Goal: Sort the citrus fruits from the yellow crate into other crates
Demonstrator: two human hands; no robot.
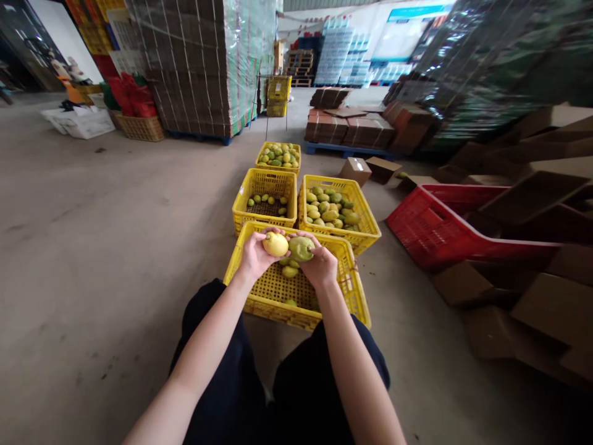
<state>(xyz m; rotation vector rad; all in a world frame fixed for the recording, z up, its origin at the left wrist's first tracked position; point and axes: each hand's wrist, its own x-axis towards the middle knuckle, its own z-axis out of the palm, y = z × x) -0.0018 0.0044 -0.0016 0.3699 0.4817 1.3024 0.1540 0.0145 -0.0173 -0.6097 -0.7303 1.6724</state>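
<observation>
My left hand [257, 253] is closed around a yellow lemon [275, 244], its stem end facing up toward me. Beside it, my right hand [320, 262] grips a greener, bumpy lemon [301, 249], with the thumb near its stem. The two fruits are side by side, almost touching, above a yellow plastic crate [264, 304] in front of my knees. A few lemons [290, 271] lie on that crate's perforated floor, partly hidden by my hands.
Beyond stand a yellow crate [265, 215] holding several lemons, a fuller one [368, 217] to its right, and another full crate [278, 168] behind. On the right are a red crate [430, 238] and heaped cardboard boxes [546, 303]. Wrapped pallet stacks [194, 68] rise farther back.
</observation>
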